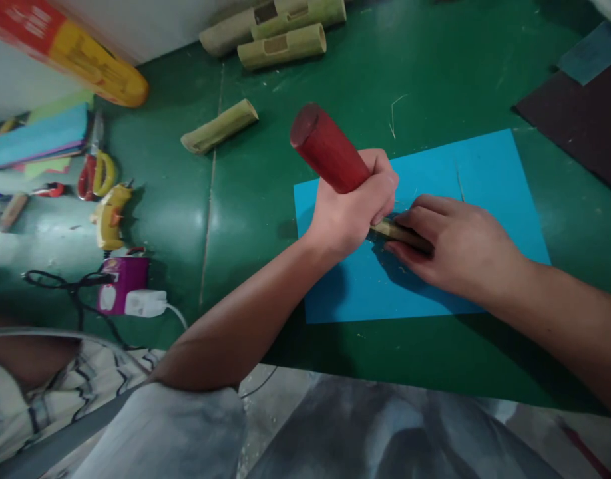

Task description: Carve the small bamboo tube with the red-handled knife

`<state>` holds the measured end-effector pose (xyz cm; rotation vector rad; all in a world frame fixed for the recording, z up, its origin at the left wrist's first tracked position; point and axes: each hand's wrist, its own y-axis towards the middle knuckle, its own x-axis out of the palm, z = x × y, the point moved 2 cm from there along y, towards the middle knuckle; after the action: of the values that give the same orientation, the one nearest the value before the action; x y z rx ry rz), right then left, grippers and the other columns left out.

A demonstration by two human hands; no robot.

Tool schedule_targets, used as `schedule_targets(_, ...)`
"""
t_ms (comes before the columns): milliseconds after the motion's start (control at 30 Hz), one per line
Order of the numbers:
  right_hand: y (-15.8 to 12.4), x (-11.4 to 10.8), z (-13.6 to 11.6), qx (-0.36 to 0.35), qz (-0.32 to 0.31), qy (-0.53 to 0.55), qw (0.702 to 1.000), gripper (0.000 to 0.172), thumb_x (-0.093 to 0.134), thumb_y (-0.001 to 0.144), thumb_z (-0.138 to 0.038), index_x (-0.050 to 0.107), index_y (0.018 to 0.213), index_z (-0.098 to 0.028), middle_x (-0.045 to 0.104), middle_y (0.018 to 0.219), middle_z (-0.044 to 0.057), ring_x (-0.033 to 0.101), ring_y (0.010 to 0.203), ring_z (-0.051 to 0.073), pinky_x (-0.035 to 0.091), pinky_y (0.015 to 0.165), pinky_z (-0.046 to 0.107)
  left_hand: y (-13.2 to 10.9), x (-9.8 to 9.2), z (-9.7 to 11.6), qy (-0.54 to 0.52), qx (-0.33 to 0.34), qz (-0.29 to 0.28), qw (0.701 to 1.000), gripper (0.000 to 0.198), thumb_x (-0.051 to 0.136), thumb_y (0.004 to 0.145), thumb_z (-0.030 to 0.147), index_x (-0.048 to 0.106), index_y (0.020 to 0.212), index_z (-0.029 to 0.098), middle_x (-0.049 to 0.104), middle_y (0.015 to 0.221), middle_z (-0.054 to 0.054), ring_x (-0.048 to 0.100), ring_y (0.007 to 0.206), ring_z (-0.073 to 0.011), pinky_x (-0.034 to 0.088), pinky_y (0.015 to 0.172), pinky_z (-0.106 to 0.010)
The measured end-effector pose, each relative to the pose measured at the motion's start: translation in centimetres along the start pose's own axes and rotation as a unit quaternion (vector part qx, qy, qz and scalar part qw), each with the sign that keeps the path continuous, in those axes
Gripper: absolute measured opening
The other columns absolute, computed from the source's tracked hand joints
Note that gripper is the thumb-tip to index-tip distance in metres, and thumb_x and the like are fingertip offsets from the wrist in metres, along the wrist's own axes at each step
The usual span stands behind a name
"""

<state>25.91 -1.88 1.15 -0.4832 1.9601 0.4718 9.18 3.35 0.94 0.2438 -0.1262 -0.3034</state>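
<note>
In the head view, the left grip [349, 211] is a fist clenched around a thick red handle [330, 150], while the right grip [462, 243] pinches a narrow bamboo piece [393, 231] between thumb and fingers. The tool's working end is hidden, so its shape cannot be told. The step in hand seems to be working the tool against the bamboo, and that calls for a firm pinch so the piece does not twist. The two hands sit very near each other, so the right thumb and fingertips would best stay behind the working edge and out of its line. Short, light strokes should give more control than hard pushes, and bracing the piece on the desk [258, 213] would likely steady it.

The bamboo piece lies between the hands, over the blue sheet [490, 193]; whether it touches the sheet cannot be told. The part that shows is slim and pale yellow-brown, darker where it runs in under the right fingers. Its far end is hidden by the left fist. A thin splinter [460, 181] and small crumbs lie on the sheet.
</note>
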Motion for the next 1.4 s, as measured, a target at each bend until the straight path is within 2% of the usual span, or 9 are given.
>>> schedule_targets(100, -0.1, 0.1, 0.2, -0.006, 0.012, 0.012, 1.000, 0.020, 0.066, 0.106, -0.034, 0.075, 0.094, -0.022, 0.075, 0.094, 0.010, 0.067, 0.081, 0.025, 0.038, 0.067, 0.037, -0.3, -0.5, 0.1, 0.032, -0.037, -0.025, 0.998, 0.052, 0.064, 0.107, 0.045, 0.045, 0.065, 0.019, 0.040, 0.057, 0.007, 0.047, 0.053, -0.0039, 0.036, 0.067, -0.021)
schedule_targets(200, -0.2, 0.1, 0.3, -0.006, 0.017, 0.009, 1.000, 0.020, 0.066, 0.106, -0.034, 0.075, 0.093, -0.022, 0.075, 0.093, 0.010, 0.067, 0.081, 0.025, 0.039, 0.067, 0.037, -0.5, -0.9, 0.0, -0.024, -0.050, -0.076, 0.996, 0.056, 0.075, 0.096, 0.049, 0.040, 0.059, 0.025, 0.035, 0.048, 0.006, 0.036, 0.042, -0.0086, 0.026, 0.049, -0.026)
schedule_targets(300, -0.2, 0.2, 0.2, 0.001, 0.019, 0.007, 1.000, 0.020, 0.067, 0.105, -0.037, 0.077, 0.095, -0.023, 0.077, 0.095, 0.011, 0.068, 0.082, 0.026, 0.040, 0.066, 0.038, -0.3, -1.2, 0.1, -0.037, -0.018, -0.017, 0.999, 0.057, 0.072, 0.100, 0.052, 0.037, 0.063, 0.026, 0.041, 0.051, 0.004, 0.034, 0.043, -0.0127, 0.027, 0.047, -0.033)
schedule_targets(533, -1.1, -0.2, 0.0, 0.072, 0.079, 0.092, 0.990, 0.023, 0.073, 0.099, -0.042, 0.081, 0.112, -0.024, 0.081, 0.097, 0.010, 0.074, 0.082, 0.028, 0.048, 0.065, 0.039, 0.2, -0.6, 3.4, 0.017, 0.126, 0.191, 0.973, 0.068, 0.074, 0.102, 0.058, 0.026, 0.067, 0.024, 0.018, 0.057, 0.005, 0.027, 0.043, -0.0100, 0.021, 0.049, -0.038)
schedule_targets(700, -1.3, -0.5, 0.6, 0.163, 0.097, 0.288, 0.939, 0.026, 0.078, 0.095, -0.045, 0.080, 0.112, -0.026, 0.077, 0.085, 0.003, 0.067, 0.065, 0.021, 0.048, 0.057, 0.036, 0.0, -0.6, 5.0, 0.035, 0.145, 0.274, 0.950, 0.064, 0.075, 0.100, 0.050, 0.029, 0.064, 0.024, 0.025, 0.061, 0.003, 0.030, 0.045, -0.0093, 0.023, 0.047, -0.036)
schedule_targets(800, -1.0, -0.5, 1.3, 0.202, 0.113, 0.452, 0.862, 0.038, 0.083, 0.093, -0.045, 0.075, 0.127, -0.029, 0.077, 0.094, 0.002, 0.070, 0.071, 0.021, 0.053, 0.056, 0.035, 0.0, -0.8, 4.4, -0.005, 0.149, 0.240, 0.959, 0.060, 0.072, 0.104, 0.047, 0.034, 0.064, 0.024, 0.030, 0.054, 0.005, 0.030, 0.044, -0.0087, 0.021, 0.044, -0.033)
schedule_targets(967, -0.4, -0.7, 2.0, 0.218, 0.185, 0.574, 0.767, 0.060, 0.102, 0.075, -0.039, 0.071, 0.127, -0.036, 0.073, 0.093, -0.004, 0.073, 0.082, 0.021, 0.066, 0.072, 0.040, -0.7, -1.1, 3.7, 0.159, 0.058, 0.095, 0.981, 0.071, 0.081, 0.095, 0.082, 0.053, 0.065, 0.025, 0.052, 0.057, 0.005, 0.043, 0.051, -0.0101, 0.040, 0.052, -0.030)
schedule_targets(1233, 0.0, -0.8, 1.3, 0.222, 0.210, 0.605, 0.735, 0.068, 0.110, 0.064, -0.041, 0.064, 0.114, -0.036, 0.070, 0.087, -0.006, 0.075, 0.080, 0.023, 0.066, 0.072, 0.041, -2.4, 0.1, 3.1, 0.528, 0.074, -0.106, 0.839, 0.047, 0.101, 0.073, 0.064, 0.075, 0.085, 0.026, 0.067, 0.064, 0.005, 0.060, 0.061, -0.0165, 0.043, 0.066, -0.035)
schedule_targets(1400, -0.6, 0.1, 2.1, 0.252, 0.282, 0.580, 0.722, 0.069, 0.105, 0.071, -0.065, 0.072, 0.126, -0.039, 0.071, 0.102, 0.000, 0.075, 0.095, 0.028, 0.066, 0.085, 0.048, -1.6, -0.2, 4.3, 0.461, -0.033, -0.130, 0.877, 0.026, 0.087, 0.085, 0.050, 0.078, 0.087, 0.025, 0.075, 0.074, 0.002, 0.060, 0.065, -0.0150, 0.042, 0.062, -0.033)
